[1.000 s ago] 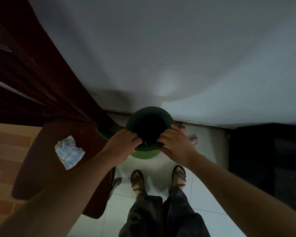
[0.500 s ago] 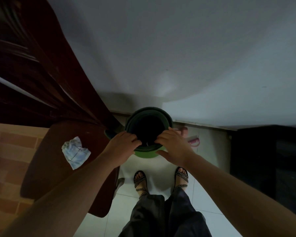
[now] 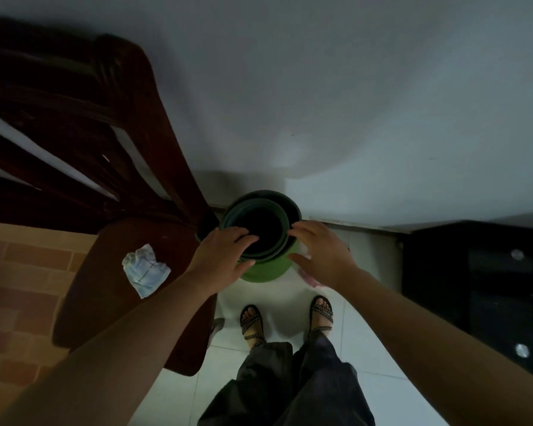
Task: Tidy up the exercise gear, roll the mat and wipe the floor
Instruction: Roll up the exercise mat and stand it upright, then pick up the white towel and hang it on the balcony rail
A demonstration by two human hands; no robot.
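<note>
Both arms were extended forward and down, bare to the edge of view, converging toward the centre. The left forearm (image 3: 120, 342) entered from lower left and the right forearm (image 3: 428, 327) from lower right. Left hand (image 3: 219, 256): palm down, fingers (image 3: 240, 233) curled over the top edge of the rolled mat (image 3: 265, 269), thumb pressed against its side; a grip was noted. Right hand (image 3: 323, 256): fingers loosely extended, tips touching the opposite edge, thumb spread apart and clear; no grip was observed.

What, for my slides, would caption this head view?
Left hand grips and right hand touches the upright rolled green mat beside a wooden chair.
</note>
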